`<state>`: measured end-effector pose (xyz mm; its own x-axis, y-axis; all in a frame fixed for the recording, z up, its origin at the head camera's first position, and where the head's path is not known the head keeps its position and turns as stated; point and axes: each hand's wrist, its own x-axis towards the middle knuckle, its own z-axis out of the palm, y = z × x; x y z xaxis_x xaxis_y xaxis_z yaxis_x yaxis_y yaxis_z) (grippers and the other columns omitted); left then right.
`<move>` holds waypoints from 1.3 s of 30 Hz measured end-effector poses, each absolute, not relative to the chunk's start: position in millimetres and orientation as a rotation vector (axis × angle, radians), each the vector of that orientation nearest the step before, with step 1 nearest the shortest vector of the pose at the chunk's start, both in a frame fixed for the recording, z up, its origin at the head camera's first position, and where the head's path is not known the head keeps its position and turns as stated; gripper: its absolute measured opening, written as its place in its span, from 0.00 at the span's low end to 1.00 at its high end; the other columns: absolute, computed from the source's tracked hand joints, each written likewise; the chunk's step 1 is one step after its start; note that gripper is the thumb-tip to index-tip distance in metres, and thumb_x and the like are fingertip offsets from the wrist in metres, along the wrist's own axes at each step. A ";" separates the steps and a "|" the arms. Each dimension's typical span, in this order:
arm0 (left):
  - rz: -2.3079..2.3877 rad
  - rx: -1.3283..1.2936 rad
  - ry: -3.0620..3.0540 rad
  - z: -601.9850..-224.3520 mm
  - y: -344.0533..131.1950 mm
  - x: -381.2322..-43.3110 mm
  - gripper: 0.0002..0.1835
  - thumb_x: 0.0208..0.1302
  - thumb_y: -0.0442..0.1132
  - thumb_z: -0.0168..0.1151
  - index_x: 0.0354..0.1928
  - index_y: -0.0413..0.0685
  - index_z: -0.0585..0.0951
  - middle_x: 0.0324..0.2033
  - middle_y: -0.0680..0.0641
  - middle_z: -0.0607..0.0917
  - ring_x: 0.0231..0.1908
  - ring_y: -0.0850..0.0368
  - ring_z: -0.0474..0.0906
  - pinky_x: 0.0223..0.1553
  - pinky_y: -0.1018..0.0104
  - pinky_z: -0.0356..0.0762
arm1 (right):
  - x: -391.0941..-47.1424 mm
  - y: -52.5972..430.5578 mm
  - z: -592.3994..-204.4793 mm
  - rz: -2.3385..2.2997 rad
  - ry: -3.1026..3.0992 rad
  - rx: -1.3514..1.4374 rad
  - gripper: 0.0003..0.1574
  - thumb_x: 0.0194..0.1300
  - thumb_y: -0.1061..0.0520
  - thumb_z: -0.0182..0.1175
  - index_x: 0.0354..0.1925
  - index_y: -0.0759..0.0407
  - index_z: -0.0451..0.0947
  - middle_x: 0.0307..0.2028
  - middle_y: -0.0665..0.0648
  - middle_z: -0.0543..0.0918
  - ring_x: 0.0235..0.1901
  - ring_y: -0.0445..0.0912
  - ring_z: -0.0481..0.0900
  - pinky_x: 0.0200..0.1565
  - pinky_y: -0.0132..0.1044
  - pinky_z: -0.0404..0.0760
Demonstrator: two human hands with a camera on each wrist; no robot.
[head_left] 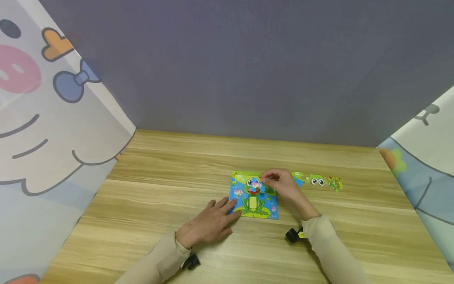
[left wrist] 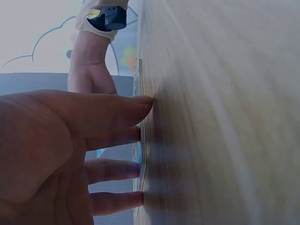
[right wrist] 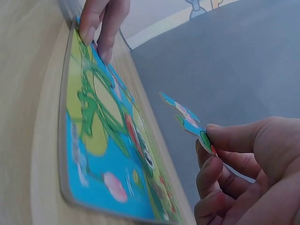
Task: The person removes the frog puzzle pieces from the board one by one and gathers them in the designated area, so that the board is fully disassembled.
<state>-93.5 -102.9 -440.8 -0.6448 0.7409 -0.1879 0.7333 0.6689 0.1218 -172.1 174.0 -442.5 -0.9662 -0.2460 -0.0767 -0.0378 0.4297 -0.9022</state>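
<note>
A frog jigsaw board (head_left: 253, 212) lies flat on the wooden table, showing a green frog on blue. Between thumb and index finger, my right hand (head_left: 281, 183) pinches a jigsaw piece (right wrist: 187, 117) with a pink flower on blue and a green corner. In the right wrist view that piece hangs in the air, tilted, apart from the board. My left hand (head_left: 213, 224) rests palm down with fingers spread, its fingertips on the board's left lower edge. The left wrist view has the thumb (left wrist: 136, 107) down by the tabletop beside the board's thin edge.
To the right of the board, several loose jigsaw pieces (head_left: 317, 181) lie in a row, one with the frog's eyes. A grey panel (head_left: 227, 79) rises behind the table (head_left: 170, 157). Cartoon-printed walls (head_left: 88, 130) flank both sides. Each wrist carries a small black camera (head_left: 292, 235).
</note>
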 end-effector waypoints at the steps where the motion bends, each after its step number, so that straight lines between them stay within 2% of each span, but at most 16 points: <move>1: 0.050 1.193 2.664 -440.9 -103.0 -93.4 0.30 0.70 0.54 0.60 0.72 0.60 0.68 0.75 0.45 0.63 0.73 0.40 0.63 0.63 0.40 0.73 | -171.9 176.8 -442.4 -1.566 2.483 -0.248 0.13 0.69 0.58 0.62 0.46 0.67 0.84 0.42 0.65 0.87 0.33 0.40 0.79 0.36 0.34 0.79; 5: 0.047 1.191 2.670 -441.2 -103.0 -93.5 0.30 0.70 0.54 0.60 0.72 0.60 0.69 0.75 0.45 0.63 0.73 0.41 0.63 0.63 0.40 0.73 | -170.6 188.6 -442.0 -1.587 2.499 -0.266 0.13 0.69 0.60 0.63 0.45 0.70 0.83 0.37 0.64 0.86 0.28 0.39 0.76 0.28 0.33 0.76; 9: 0.040 1.192 2.676 -440.7 -102.7 -93.6 0.30 0.70 0.54 0.60 0.72 0.60 0.69 0.75 0.45 0.64 0.73 0.41 0.64 0.63 0.40 0.74 | -168.0 198.2 -442.7 -1.615 2.479 -0.233 0.12 0.68 0.62 0.62 0.45 0.72 0.82 0.32 0.53 0.85 0.24 0.38 0.72 0.22 0.33 0.73; 12: 0.037 1.199 2.680 -440.5 -102.8 -93.9 0.30 0.70 0.54 0.60 0.72 0.60 0.69 0.75 0.45 0.64 0.73 0.41 0.64 0.62 0.41 0.74 | -165.9 204.3 -443.1 -1.605 2.483 -0.211 0.13 0.68 0.61 0.62 0.45 0.72 0.82 0.31 0.48 0.84 0.25 0.36 0.73 0.22 0.32 0.72; 19: 0.036 1.223 2.682 -440.3 -103.2 -94.6 0.30 0.70 0.54 0.60 0.72 0.60 0.68 0.74 0.45 0.65 0.73 0.41 0.64 0.62 0.41 0.74 | -162.6 219.0 -445.5 -1.552 2.512 -0.189 0.14 0.69 0.60 0.62 0.47 0.71 0.82 0.35 0.57 0.85 0.26 0.39 0.73 0.23 0.32 0.72; 30: 0.035 1.213 2.677 -439.5 -102.6 -95.1 0.30 0.70 0.54 0.60 0.72 0.61 0.68 0.74 0.45 0.64 0.73 0.42 0.64 0.62 0.41 0.74 | -154.5 242.1 -446.5 -1.503 2.569 -0.123 0.15 0.69 0.60 0.62 0.48 0.72 0.81 0.31 0.44 0.83 0.28 0.35 0.73 0.27 0.31 0.72; 35: 0.044 1.215 2.676 -440.4 -103.0 -94.2 0.30 0.70 0.54 0.60 0.72 0.60 0.68 0.75 0.45 0.64 0.73 0.41 0.64 0.62 0.41 0.74 | -149.8 251.7 -447.3 -1.513 2.554 -0.110 0.16 0.69 0.60 0.62 0.48 0.73 0.80 0.30 0.45 0.82 0.27 0.35 0.72 0.26 0.30 0.71; 39: 0.041 1.222 2.679 -440.6 -102.7 -93.3 0.30 0.70 0.54 0.60 0.72 0.60 0.69 0.74 0.45 0.64 0.73 0.41 0.64 0.62 0.41 0.74 | -146.1 259.3 -447.1 -1.495 2.573 -0.138 0.16 0.70 0.59 0.61 0.49 0.72 0.81 0.36 0.52 0.85 0.31 0.34 0.75 0.31 0.30 0.76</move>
